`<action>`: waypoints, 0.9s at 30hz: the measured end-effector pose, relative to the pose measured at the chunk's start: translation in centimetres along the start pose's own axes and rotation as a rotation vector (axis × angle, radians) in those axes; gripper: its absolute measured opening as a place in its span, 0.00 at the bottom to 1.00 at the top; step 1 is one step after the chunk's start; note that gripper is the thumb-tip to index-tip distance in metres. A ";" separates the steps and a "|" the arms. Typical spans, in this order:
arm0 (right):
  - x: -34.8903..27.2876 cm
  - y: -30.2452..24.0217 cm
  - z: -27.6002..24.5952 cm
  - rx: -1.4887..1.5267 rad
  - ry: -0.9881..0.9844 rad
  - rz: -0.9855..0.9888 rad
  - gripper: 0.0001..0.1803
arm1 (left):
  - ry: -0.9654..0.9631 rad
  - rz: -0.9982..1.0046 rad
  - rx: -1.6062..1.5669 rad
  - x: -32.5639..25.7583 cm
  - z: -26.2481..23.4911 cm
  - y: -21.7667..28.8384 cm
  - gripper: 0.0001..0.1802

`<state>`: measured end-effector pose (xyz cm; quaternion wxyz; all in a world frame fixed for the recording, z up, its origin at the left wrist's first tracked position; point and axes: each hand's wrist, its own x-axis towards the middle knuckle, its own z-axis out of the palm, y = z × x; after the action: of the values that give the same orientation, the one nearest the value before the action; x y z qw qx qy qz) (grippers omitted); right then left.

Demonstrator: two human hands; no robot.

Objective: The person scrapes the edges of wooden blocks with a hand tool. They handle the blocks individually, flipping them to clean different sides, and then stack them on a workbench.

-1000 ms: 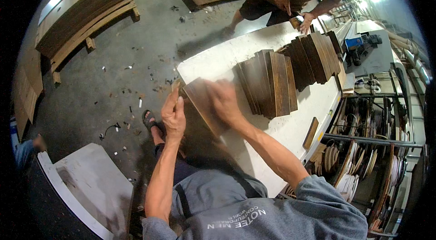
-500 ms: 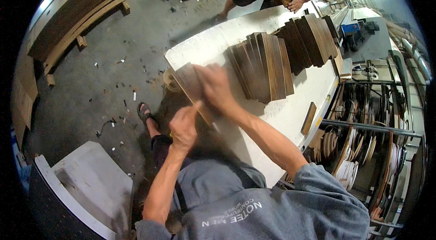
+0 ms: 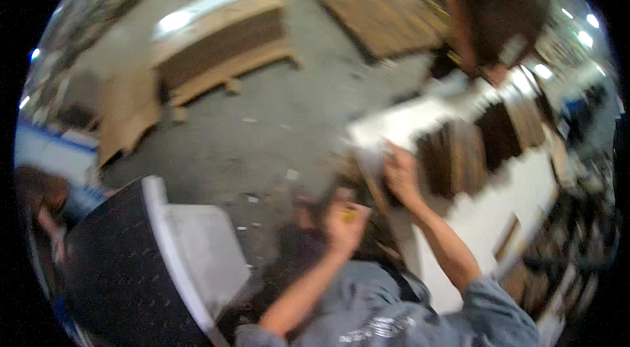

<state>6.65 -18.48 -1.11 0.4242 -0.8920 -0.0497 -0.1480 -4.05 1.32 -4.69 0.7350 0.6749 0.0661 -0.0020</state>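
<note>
The picture is blurred by motion. My right hand (image 3: pixel 401 175) grips a brown wooden board (image 3: pixel 369 184) at the near corner of the white table (image 3: pixel 525 216). My left hand (image 3: pixel 344 223) is lower, off the table and apart from the board, fingers curled around a small yellowish thing (image 3: pixel 348 214) that I cannot make out. Several dark wooden boards (image 3: pixel 459 156) stand on edge in a row on the table just right of my right hand.
Another person (image 3: pixel 502 15) leans over the table's far end. A low stack of long wooden planks (image 3: pixel 223 51) lies on the concrete floor at the back left. A dark and white panel (image 3: pixel 157 261) stands at lower left. Racks fill the right edge.
The view has swung left and blurred. My left hand has dropped from the board's edge toward my body. My right hand stays on the board.
</note>
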 end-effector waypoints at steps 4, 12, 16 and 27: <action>-1.2 2.2 0.1 -0.177 0.052 0.043 0.25 | -0.184 -0.166 0.311 -0.6 4.5 -0.5 0.22; -3.9 -2.0 -3.2 -0.314 -0.107 -0.264 0.37 | -0.400 -0.212 0.258 0.3 0.4 -1.9 0.24; -4.5 -7.8 -8.1 -0.332 -0.533 -0.454 0.39 | -0.677 0.156 0.351 1.0 -3.7 0.7 0.24; -10.5 -2.2 -9.3 0.178 -0.496 0.422 0.16 | -0.280 -0.653 -0.334 -3.8 -8.5 1.2 0.18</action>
<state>-5.86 -23.83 2.89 0.4969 -0.8508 0.0216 0.1696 -8.51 9.50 -3.82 0.7974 0.4824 0.1759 -0.3170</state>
